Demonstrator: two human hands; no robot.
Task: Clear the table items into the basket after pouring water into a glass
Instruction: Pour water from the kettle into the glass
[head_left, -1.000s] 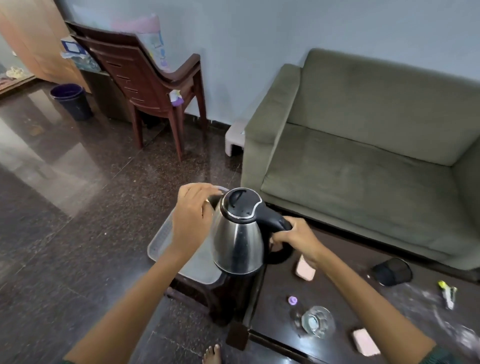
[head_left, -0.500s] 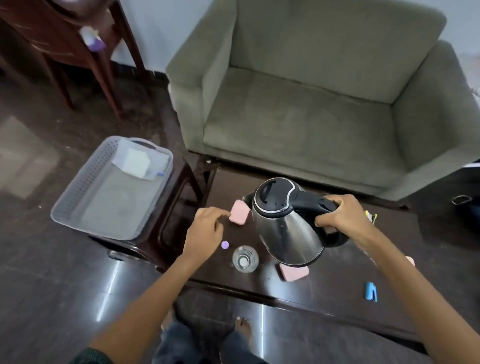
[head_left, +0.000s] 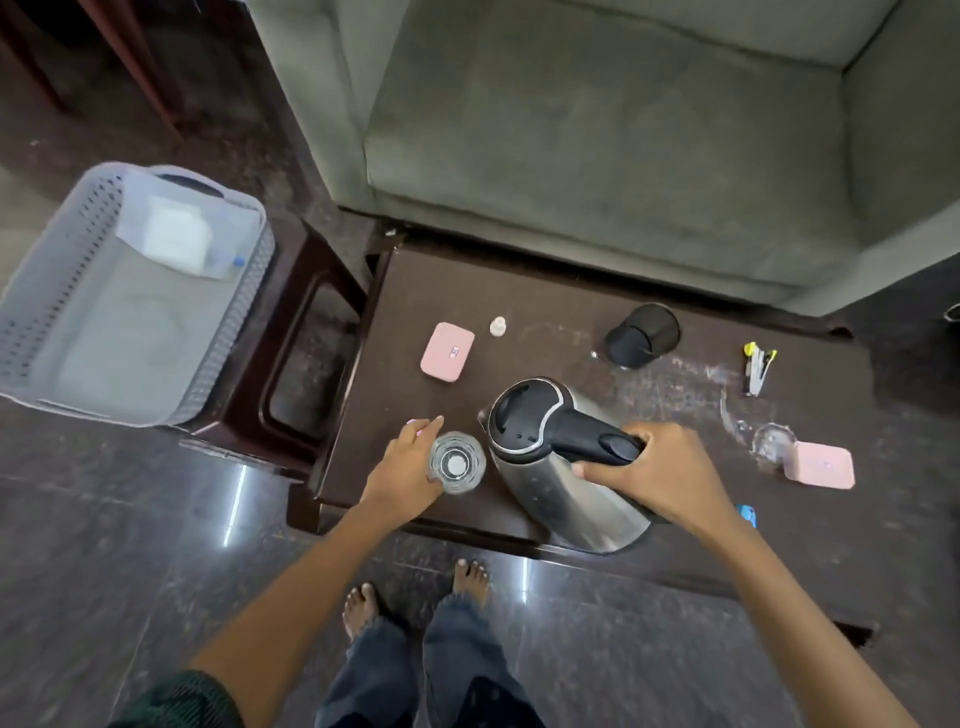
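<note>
While the right hand (head_left: 660, 473) wraps its fingers round the handle of the stainless-steel kettle (head_left: 550, 493) at the front edge of the dark wooden table (head_left: 545, 332), the left hand (head_left: 408, 470) curls its fingers round the clear glass (head_left: 456, 463) just beside the spout. Pouring seems imminent and calls for tilting the spout over the rim; the grey perforated basket (head_left: 62, 270) sits on a stool (head_left: 311, 291) off the table's left edge.

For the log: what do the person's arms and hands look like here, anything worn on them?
Both forearms are bare; neither the left hand nor the right hand wears a glove. No watch or bracelet shows. A dark green patterned sleeve covers the left upper arm; the right arm leaves the frame before any sleeve.
</note>
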